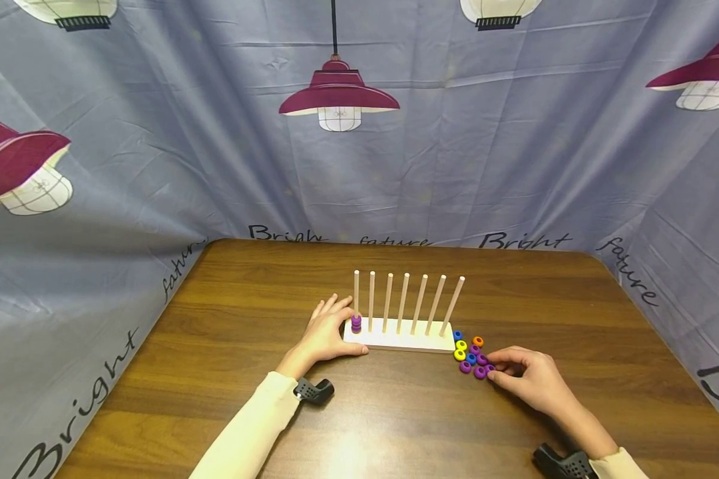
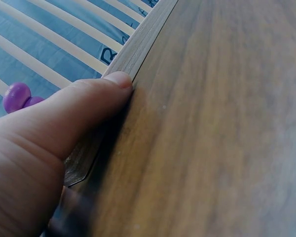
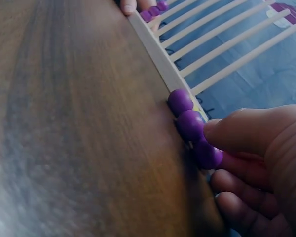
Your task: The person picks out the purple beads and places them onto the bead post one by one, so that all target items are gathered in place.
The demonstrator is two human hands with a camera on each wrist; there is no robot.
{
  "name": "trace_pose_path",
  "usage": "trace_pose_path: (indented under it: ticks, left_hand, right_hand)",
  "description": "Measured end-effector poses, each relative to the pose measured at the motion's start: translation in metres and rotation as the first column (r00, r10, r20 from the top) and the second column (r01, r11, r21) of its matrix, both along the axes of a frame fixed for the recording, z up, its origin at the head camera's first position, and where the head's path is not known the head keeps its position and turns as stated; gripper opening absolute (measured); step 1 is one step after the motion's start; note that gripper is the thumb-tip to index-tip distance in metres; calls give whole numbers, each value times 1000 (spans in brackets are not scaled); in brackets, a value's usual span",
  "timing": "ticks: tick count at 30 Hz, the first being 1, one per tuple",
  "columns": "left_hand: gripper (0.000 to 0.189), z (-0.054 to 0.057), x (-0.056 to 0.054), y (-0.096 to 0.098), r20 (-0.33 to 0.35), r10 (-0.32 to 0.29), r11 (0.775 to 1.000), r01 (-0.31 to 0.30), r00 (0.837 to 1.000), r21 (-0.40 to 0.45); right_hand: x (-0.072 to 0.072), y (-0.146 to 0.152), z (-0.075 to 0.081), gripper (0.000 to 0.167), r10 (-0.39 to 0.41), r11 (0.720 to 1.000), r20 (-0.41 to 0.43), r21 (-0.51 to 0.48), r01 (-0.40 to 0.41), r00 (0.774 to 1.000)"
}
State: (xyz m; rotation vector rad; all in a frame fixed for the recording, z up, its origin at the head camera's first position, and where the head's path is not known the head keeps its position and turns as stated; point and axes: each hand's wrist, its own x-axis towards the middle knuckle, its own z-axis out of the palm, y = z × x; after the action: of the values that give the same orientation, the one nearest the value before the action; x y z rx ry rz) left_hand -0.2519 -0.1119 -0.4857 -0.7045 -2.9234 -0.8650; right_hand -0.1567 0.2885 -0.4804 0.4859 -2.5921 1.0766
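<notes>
My left hand (image 1: pixel 325 336) grips the left end of a white wooden peg board (image 1: pixel 410 340), thumb (image 2: pixel 101 94) along its front edge and the other fingers behind. Several upright pegs (image 1: pixel 403 303) stand in a row on the board. A short stack of purple beads (image 1: pixel 356 324) sits on the leftmost peg, beside that hand. Off the board's right end, my right hand (image 1: pixel 530 376) pinches a purple bead (image 3: pixel 207 154) between thumb and index finger, low at the table. Two other purple beads (image 3: pixel 190 125) line up beside it in the right wrist view.
Loose beads lie clustered by the board's right end: yellow (image 1: pixel 460 356), blue (image 1: pixel 471 358), orange (image 1: pixel 478 341) and purple (image 1: pixel 465 367). The brown wooden table (image 1: pixel 263 293) extends all round. A grey-blue curtain (image 1: pixel 359 179) with printed lamps and lettering hangs behind and at the sides.
</notes>
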Motion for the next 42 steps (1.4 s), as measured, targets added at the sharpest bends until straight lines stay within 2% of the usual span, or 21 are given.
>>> trace_pose_path:
  ticks: [7, 13, 20, 25, 29, 42]
  left_hand:
    - [65, 0, 0, -1, -8, 3, 1000, -3, 1000, 3]
    - [64, -1, -1, -1, -12, 3, 1000, -3, 1000, 15]
    - [64, -2, -1, 0, -8, -1, 1000, 1, 1000, 15]
    - [63, -3, 0, 0, -30, -3, 999, 4, 1000, 37]
    - [62, -2, 1, -1, -38, -5, 999, 6, 999, 45]
    - [63, 0, 2, -1, -6, 6, 1000, -5, 1000, 18]
  right_hand:
    - [-1, -3, -7, 28, 17, 1000, -55, 9, -17, 998]
    - [0, -3, -10, 30, 3, 1000, -88, 31, 0, 996]
    - [2, -3, -10, 33, 23, 1000, -102, 14, -21, 995]
    - [1, -2, -12, 36, 32, 999, -113, 21, -30, 993]
    - [1, -2, -14, 35, 18, 1000, -123, 26, -15, 992]
    - [1, -5, -14, 34, -40, 999, -150, -9, 39, 988]
